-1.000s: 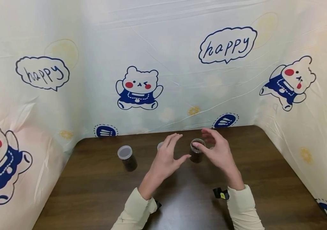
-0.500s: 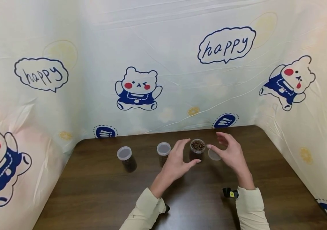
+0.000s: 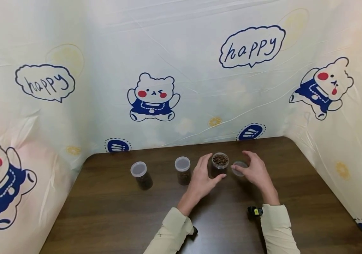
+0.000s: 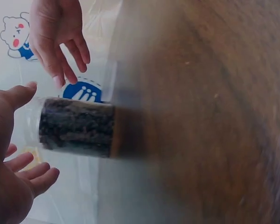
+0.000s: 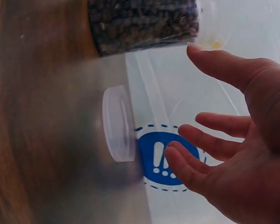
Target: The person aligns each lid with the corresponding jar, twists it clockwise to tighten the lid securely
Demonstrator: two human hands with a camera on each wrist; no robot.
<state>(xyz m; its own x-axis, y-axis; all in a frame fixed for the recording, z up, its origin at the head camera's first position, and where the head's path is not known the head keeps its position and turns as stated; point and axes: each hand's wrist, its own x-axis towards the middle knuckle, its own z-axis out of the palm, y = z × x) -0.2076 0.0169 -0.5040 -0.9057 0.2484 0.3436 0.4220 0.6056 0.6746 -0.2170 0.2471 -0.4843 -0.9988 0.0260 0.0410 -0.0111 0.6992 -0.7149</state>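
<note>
An uncapped clear jar (image 3: 220,161) of dark brown coffee beans stands upright at the back of the table. My left hand (image 3: 200,180) curves loosely about its left and near sides; in the left wrist view, the thumb and fingers are spread apart, with a gap to the jar (image 4: 77,127). To the jar's right, a translucent round lid (image 3: 240,164) lies flat on the table. Above this lid (image 5: 119,123) hovers my right hand (image 3: 257,173), fingers parted and holding nothing, as the right wrist view shows. Its thumb partly covers the lid in the head view.
Two more jars with lids on, a middle jar (image 3: 183,171) and a left jar (image 3: 141,175), stand in a row on the brown wooden table (image 3: 111,218). A printed cloth (image 3: 196,88) hangs behind and along both sides.
Both hands have shifted right; the right hand has moved off the open jar to the lid, uncovering the beans. The left hand has come up beside the open jar, and the middle jar now shows.
</note>
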